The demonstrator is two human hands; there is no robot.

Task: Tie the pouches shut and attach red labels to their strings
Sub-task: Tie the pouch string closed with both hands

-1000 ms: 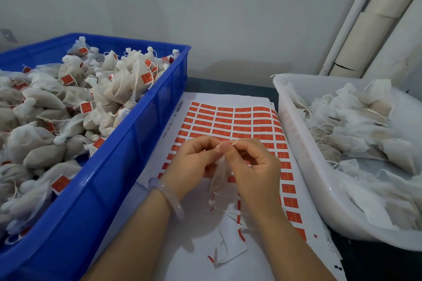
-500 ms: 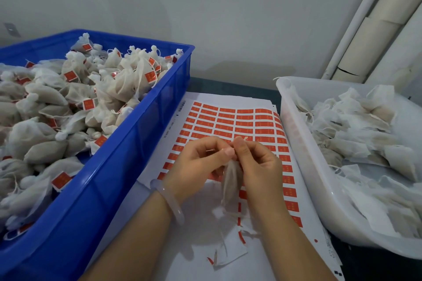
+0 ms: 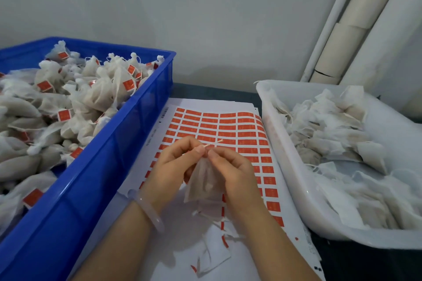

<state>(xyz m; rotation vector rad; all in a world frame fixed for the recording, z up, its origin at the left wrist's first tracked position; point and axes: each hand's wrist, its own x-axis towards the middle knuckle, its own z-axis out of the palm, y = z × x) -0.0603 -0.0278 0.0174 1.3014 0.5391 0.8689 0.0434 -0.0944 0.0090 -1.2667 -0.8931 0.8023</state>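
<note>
From the head camera, the person's two hands met over the middle of the table, both curled tight. The left hand (image 3: 173, 162) pinched a thin string (image 3: 213, 143) between thumb and forefinger, and the string's free end poked out toward two o'clock. The right hand (image 3: 233, 171) pinched the gathered neck of a small white mesh pouch (image 3: 205, 182), which hung down between the two palms, above the paper. A pale bracelet (image 3: 148, 210) sat on the left wrist. Under the hands lay a sheet of red labels (image 3: 228, 125), in rows running up toward twelve o'clock. Torn scraps of backing paper (image 3: 212, 260) lay on the sheet at six o'clock. At nine o'clock stood a blue crate (image 3: 127, 125), touching the sheet's edge and heaped with tied pouches (image 3: 98, 93), many carrying red tags. At three o'clock stood a white tub (image 3: 280, 143), holding flatter, untagged pouches (image 3: 331, 125) in a loose pile. Behind the tub, at one o'clock, pale pipes (image 3: 342, 29) ran up against the grey wall. Whether the knot was closed I could not tell, since the fingertips covered it.
</note>
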